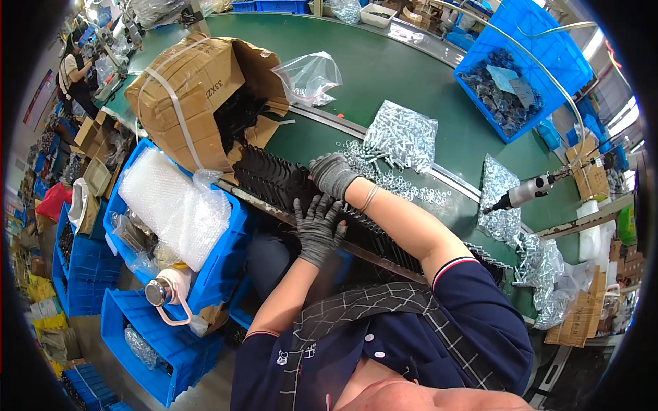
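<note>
A long row of black curved parts [271, 179] stands packed along the near edge of the green worktable, passing beneath my forearm. My left hand [319, 231], in a grey glove, lies against the row with its fingers stretched and spread. Just beyond it my right hand [333, 175], gloved too, has its fingers curled at the parts; whatever they hold is hidden. Loose metal rings [418, 193] and bolts are scattered beside the right hand. Behind them lies a clear bag of bolts [401, 135]. At the left a tipped cardboard box [181, 96] opens toward the row, with more black parts inside.
A power screwdriver [522, 194] hangs at the right over another bag of metal parts [499, 188]. A blue crate [548, 58] of dark parts stands at the far right. Beside me at left, a blue bin [229, 250] holds bubble wrap [175, 202] and a pink flask [177, 286].
</note>
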A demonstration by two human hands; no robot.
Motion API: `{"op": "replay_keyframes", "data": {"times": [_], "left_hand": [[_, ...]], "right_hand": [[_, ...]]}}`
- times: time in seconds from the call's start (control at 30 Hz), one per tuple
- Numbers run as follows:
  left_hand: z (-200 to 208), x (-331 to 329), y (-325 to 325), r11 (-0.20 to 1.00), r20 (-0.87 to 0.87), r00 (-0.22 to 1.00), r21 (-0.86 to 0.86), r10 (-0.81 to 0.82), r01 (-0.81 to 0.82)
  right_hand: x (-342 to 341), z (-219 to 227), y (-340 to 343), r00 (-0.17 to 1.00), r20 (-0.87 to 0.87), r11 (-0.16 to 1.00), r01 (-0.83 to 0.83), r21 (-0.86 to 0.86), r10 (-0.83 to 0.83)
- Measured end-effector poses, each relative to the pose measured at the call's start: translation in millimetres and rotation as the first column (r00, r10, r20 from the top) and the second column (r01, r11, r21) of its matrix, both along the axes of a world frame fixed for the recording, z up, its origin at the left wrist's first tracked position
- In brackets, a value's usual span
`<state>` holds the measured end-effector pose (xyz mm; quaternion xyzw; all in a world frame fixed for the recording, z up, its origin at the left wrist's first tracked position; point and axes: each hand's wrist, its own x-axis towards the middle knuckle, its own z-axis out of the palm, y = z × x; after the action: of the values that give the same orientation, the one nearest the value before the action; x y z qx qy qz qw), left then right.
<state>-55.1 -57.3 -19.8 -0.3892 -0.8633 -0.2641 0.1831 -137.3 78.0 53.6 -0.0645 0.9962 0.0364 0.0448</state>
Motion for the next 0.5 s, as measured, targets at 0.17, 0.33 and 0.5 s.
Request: {"op": "replay_keyframes", "data": {"times": [0.17,0.33,0.5], "left_hand": [[-2.5,-1.0,-0.4,1.0,0.013,1.0,-0.022,-0.003,0.004],[-3.1,-0.9,-0.4,1.0,-0.018,1.0,-0.002,0.009,-0.009],[-4.8,-1.5,0.8,1.0,-0.018,1.0,-0.001,0.004,-0.004]], "right_hand": [[10.7,-16.1,-5.3,0.984,-0.135,0.993,0.117,-0.007,-0.116],[5.4,-5.4,-10.8,0.977,0.066,0.978,0.205,-0.025,-0.203],[12.4,-16.2,-5.6,0.963,-0.243,0.993,0.121,0.01,-0.115]]}}
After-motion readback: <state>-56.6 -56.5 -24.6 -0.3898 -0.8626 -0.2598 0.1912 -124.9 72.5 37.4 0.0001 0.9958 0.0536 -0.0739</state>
